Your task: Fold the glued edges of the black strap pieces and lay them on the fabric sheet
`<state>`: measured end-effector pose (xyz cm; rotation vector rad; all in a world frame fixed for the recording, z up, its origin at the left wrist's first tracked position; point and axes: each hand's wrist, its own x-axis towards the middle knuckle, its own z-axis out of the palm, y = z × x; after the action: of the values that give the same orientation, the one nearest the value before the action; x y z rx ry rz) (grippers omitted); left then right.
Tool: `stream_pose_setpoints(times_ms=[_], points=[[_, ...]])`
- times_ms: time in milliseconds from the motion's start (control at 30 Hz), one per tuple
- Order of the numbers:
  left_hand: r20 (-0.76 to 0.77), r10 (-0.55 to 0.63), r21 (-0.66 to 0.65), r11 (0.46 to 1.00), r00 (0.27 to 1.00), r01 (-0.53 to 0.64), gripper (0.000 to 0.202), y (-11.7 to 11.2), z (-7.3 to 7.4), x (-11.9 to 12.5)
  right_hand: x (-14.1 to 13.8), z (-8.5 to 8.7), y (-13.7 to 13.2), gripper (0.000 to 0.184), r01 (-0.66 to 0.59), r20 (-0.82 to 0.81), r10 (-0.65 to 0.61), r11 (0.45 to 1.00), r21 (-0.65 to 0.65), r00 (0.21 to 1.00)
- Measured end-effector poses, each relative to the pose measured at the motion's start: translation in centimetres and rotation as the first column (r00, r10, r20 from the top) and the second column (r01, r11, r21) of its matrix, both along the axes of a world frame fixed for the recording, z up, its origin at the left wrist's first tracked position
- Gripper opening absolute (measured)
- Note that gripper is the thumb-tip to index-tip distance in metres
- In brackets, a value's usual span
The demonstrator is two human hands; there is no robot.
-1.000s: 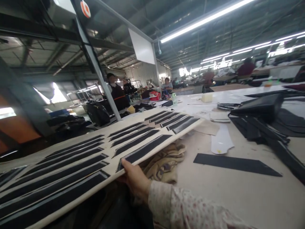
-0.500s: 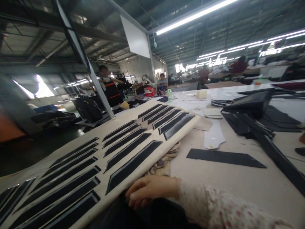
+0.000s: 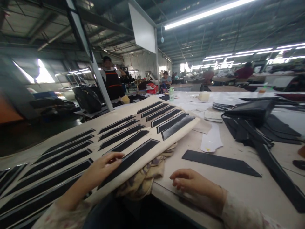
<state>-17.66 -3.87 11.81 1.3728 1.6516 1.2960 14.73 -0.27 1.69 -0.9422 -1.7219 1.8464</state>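
Note:
My left hand (image 3: 108,165) is over the near edge of a cream-coloured board (image 3: 152,152), fingers loosely stretched and holding nothing. Just by its fingertips lies a black strip (image 3: 135,159) with slanted ends and a shiny border. Several similar strips lie in rows across the board. My right hand (image 3: 195,183) hovers around the table's front edge, fingers slightly bent and apart, nothing in them. A crumpled patterned cloth (image 3: 147,175) sticks out from under the board, between my hands. Beyond my right hand a single black strip (image 3: 221,163) lies flat on the table.
A white pattern piece (image 3: 211,140) lies past the loose strip. To the right is a pile of black material (image 3: 252,111) with a long band hanging toward me. A yellowish block (image 3: 204,96) and a bottle (image 3: 171,93) stand farther back. A co-worker (image 3: 111,79) stands behind the metal post.
My left hand has come into view over the board. My right hand has moved right, off the board's near edge, uncovering more of the patterned cloth. The view has shifted slightly.

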Motion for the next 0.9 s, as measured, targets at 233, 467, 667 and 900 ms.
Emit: stream_pose_setpoints(times_ms=[233, 467, 667, 900], points=[[-0.770, -0.340, -0.166, 0.924, 0.539, 0.345, 0.026, 12.9, -1.0, 9.8, -0.2, -0.9, -0.5, 0.027, 0.063, 0.018, -0.063, 0.998, 0.013, 0.998], [-0.830, -0.322, -0.249, 0.944, 0.455, 0.214, 0.028, 19.8, -2.8, 13.5, 0.1, -1.7, -0.4, 0.025, 0.041, 0.010, -0.041, 0.999, 0.021, 0.999], [-0.846, -0.335, -0.301, 0.942, 0.414, 0.148, 0.037, 21.3, -3.7, 13.9, 0.0, -2.4, -0.5, 0.026, 0.048, 0.020, -0.051, 0.990, 0.130, 0.998], [-0.824, -0.389, -0.379, 0.919, 0.412, 0.110, 0.030, 22.1, -3.5, 14.2, 0.0, -2.5, -0.5, 0.027, 0.040, 0.045, -0.047, 0.991, 0.129, 0.998]])
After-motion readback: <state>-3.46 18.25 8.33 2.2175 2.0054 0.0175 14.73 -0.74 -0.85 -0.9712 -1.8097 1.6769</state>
